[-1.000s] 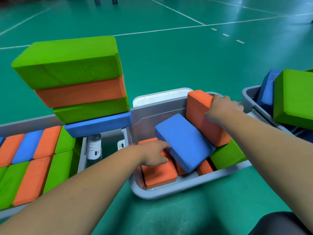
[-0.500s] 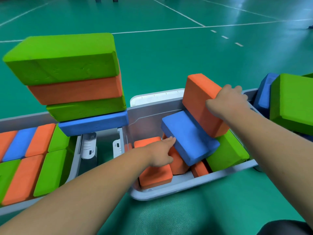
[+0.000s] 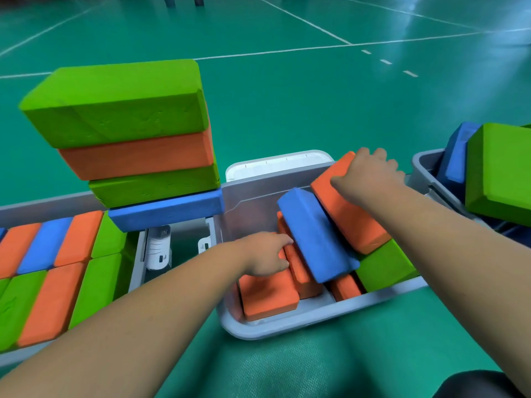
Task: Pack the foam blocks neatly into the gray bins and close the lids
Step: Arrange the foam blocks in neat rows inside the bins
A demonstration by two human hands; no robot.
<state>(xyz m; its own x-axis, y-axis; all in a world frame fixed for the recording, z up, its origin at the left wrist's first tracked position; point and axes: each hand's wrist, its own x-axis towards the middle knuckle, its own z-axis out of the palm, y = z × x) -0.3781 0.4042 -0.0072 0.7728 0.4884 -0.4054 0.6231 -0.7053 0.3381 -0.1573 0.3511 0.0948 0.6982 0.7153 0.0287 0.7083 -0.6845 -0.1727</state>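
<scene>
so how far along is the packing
Done: left bin holds tidy rows, though a four-block stack sits on its edge. In hand: middle bin jumbled; right hand grips a tilted orange block, left hand reaches among others. Left: loose blocks in the right bin, every lid.

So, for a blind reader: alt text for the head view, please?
The right hand grips a tilted orange block in the middle gray bin; the left hand pinches an upright orange block inside it, a blue block leaning between. Four stacked blocks top the packed left bin.
</scene>
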